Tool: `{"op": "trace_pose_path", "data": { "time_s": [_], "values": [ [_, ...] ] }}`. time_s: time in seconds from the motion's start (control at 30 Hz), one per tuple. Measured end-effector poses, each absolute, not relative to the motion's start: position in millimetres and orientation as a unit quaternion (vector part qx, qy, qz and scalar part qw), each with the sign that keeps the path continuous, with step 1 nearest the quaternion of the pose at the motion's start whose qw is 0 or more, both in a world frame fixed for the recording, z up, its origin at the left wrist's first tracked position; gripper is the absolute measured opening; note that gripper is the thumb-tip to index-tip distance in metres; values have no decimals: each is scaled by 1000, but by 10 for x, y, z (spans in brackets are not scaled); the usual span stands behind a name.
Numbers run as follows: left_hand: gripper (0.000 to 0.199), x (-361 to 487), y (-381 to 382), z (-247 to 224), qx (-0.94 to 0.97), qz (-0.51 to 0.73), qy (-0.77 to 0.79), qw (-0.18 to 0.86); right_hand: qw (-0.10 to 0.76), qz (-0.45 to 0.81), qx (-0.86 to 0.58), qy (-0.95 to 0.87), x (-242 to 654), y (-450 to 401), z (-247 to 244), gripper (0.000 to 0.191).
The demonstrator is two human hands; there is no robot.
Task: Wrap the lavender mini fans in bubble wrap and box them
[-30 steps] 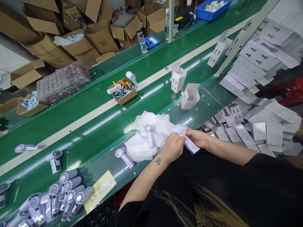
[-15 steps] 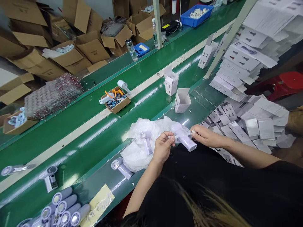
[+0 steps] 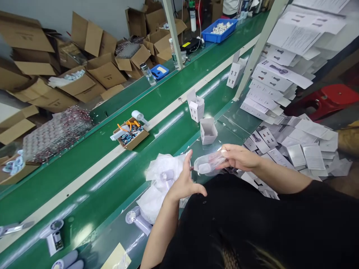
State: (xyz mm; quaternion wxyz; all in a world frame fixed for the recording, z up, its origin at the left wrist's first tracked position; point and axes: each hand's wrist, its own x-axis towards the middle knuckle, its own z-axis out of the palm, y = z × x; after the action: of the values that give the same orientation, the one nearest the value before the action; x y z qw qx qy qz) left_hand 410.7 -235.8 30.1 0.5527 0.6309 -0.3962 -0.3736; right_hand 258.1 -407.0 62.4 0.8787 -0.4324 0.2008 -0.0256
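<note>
My right hand (image 3: 238, 157) is closed on the gathered end of a clear plastic bag. Inside the bag is a pale lilac handheld fan (image 3: 206, 167), which points toward my left hand. With thumb and fingers spread wide, my left hand (image 3: 185, 183) holds nothing, close beside the fan's end. White translucent bags (image 3: 158, 170) lie in a heap behind and left of my left hand, with another lilac fan (image 3: 167, 176) on them. One more fan (image 3: 138, 219) rests on the table edge left of my forearm. An open white box (image 3: 208, 131) stands beyond my hands.
A small carton (image 3: 133, 137) with orange-handled pliers sits on the green belt (image 3: 112, 179). Further white boxes (image 3: 195, 107) stand beyond. Printed cartons (image 3: 269, 101) are piled at right, near a metal post (image 3: 259, 48) and a red stool (image 3: 333, 99). More fans (image 3: 53, 235) lie lower left.
My left hand has let go of the bag and opened. The bagged fan has swung from pointing down toward me to pointing left, still in my right hand. The view has shifted.
</note>
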Motion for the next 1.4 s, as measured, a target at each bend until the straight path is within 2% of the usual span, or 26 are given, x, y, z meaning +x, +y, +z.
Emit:
{"op": "trace_pose_path", "data": {
  "time_s": [0.03,0.07,0.13,0.2,0.27,0.33,0.43,0.5,0.6,0.67,0.73,0.83,0.97,1.03,1.1,1.23,1.4],
  "values": [
    [101,4094,-2429,290,640,-367,-402,543,895,-24,-406,183,2649,-4061,597,28],
    [93,4072,-2504,271,651,-361,-391,541,899,-21,-406,162,2705,-4068,565,29],
    [58,4037,-2650,226,668,-356,-343,557,871,-32,-473,127,2775,-4180,491,29],
    [33,4064,-2789,208,670,-335,-271,604,778,-96,-606,133,2804,-4459,391,29],
    [31,4162,-2951,239,642,-292,-179,686,629,-180,-737,170,2843,-4858,235,39],
    [36,4290,-3172,304,592,-267,-92,755,512,-195,-819,170,2937,-5256,14,59],
    [42,4419,-3567,369,567,-266,-34,779,459,-135,-876,68,3172,-5624,-351,70],
    [45,4437,-3766,330,598,-239,-47,764,450,-146,-880,50,3319,-5688,-540,67],
    [39,4393,-3848,166,712,-113,-135,680,432,-180,-880,74,3428,-5634,-708,59],
    [31,4341,-3826,67,795,-16,-240,557,430,-186,-880,79,3439,-5567,-777,55],
    [26,4288,-3855,43,843,30,-356,402,442,-198,-868,111,3434,-5502,-831,59],
    [28,4254,-4081,173,872,19,-447,200,483,-217,-832,166,3429,-5429,-879,71],
    [36,4296,-4376,385,901,-75,-423,56,514,-201,-822,141,3425,-5408,-874,74],
    [48,4292,-4355,357,890,-109,-441,40,530,-198,-813,141,3412,-5427,-868,74],
    [56,4253,-4235,224,864,-70,-496,54,565,-200,-788,142,3392,-5444,-867,77],
    [48,4127,-3925,-69,835,23,-545,76,595,-204,-763,149,3371,-5409,-811,72],
    [36,4048,-3322,1,792,109,-573,182,569,-189,-791,122,3663,-5356,-520,72]
  ]
}}
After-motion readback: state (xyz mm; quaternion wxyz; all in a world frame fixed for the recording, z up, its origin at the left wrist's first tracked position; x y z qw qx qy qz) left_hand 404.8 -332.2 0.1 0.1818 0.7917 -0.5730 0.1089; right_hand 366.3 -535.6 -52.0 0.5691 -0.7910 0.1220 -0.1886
